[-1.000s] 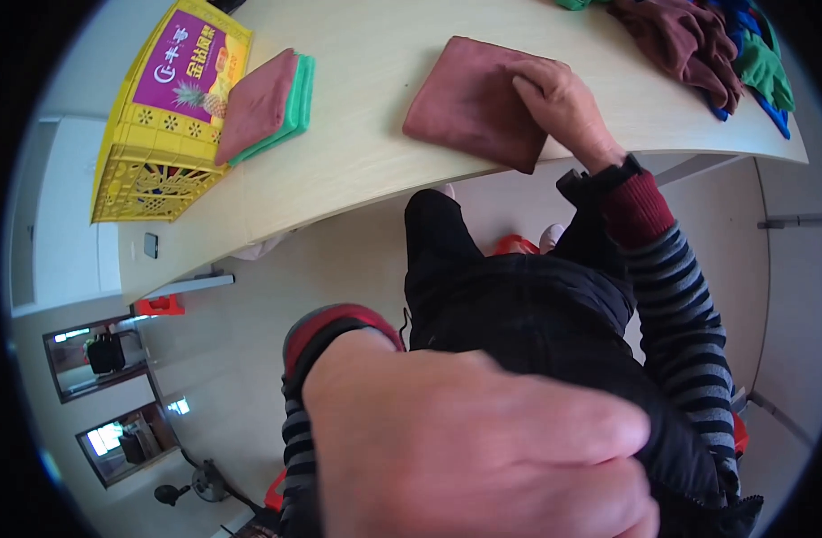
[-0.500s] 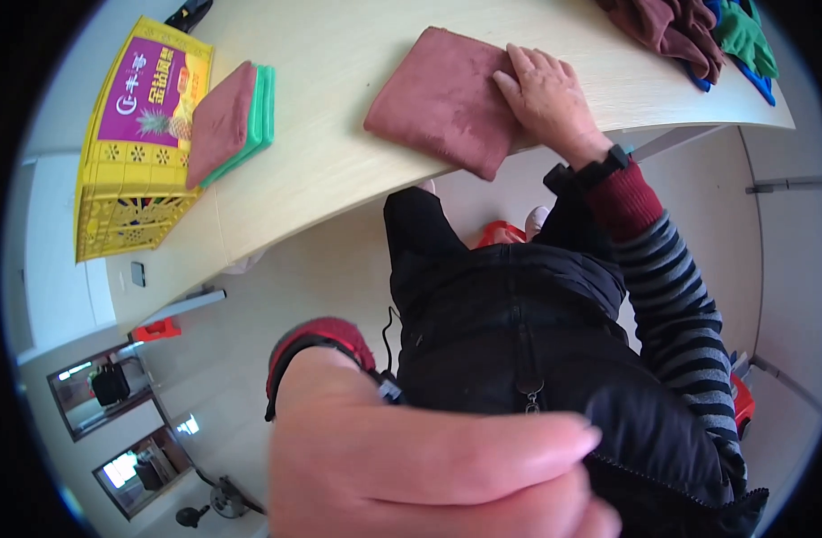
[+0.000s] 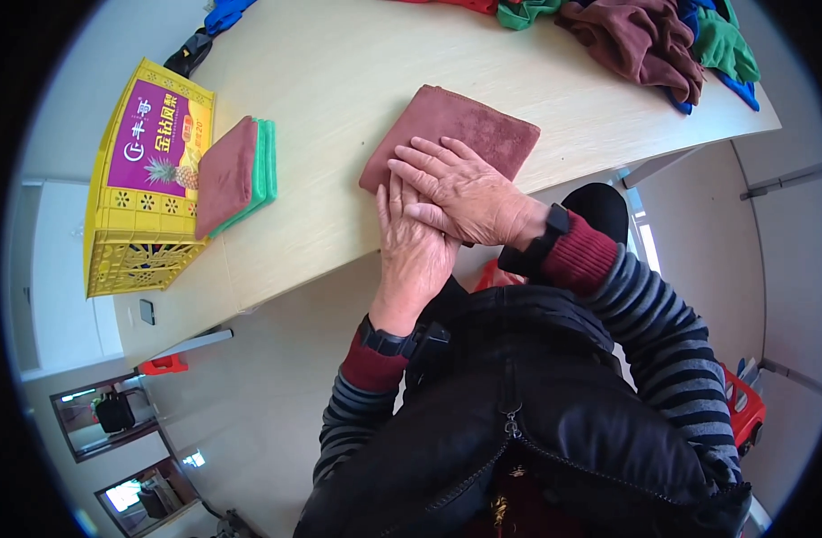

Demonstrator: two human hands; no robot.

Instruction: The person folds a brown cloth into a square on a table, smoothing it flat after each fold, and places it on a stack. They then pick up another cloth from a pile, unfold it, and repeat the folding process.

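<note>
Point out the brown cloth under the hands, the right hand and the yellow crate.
Brown cloth (image 3: 463, 124), head view: uncovered upper part.
Right hand (image 3: 474, 195), head view: its back.
Yellow crate (image 3: 149, 134), head view: purple panel.

Pale table (image 3: 312, 99) — bearing a folded brown cloth (image 3: 469, 130), cloth stack (image 3: 227, 175), yellow crate (image 3: 115, 193) and crumpled cloths (image 3: 640, 40).

All the print that shows is on one yellow plastic crate (image 3: 135, 225). Its long wall carries a purple label (image 3: 124, 170) bordered in yellow on the crate's right. Nearest the crate's left edge runs a line of white Chinese characters, led by a round white emblem (image 3: 135, 151). A second line, in larger yellow Chinese characters, stands beside it toward the crate's right, and a pineapple picture (image 3: 188, 177) sits below, close to the crate's flower-shaped cutouts. Small orange print on the yellow border is too fine to make out.
</note>
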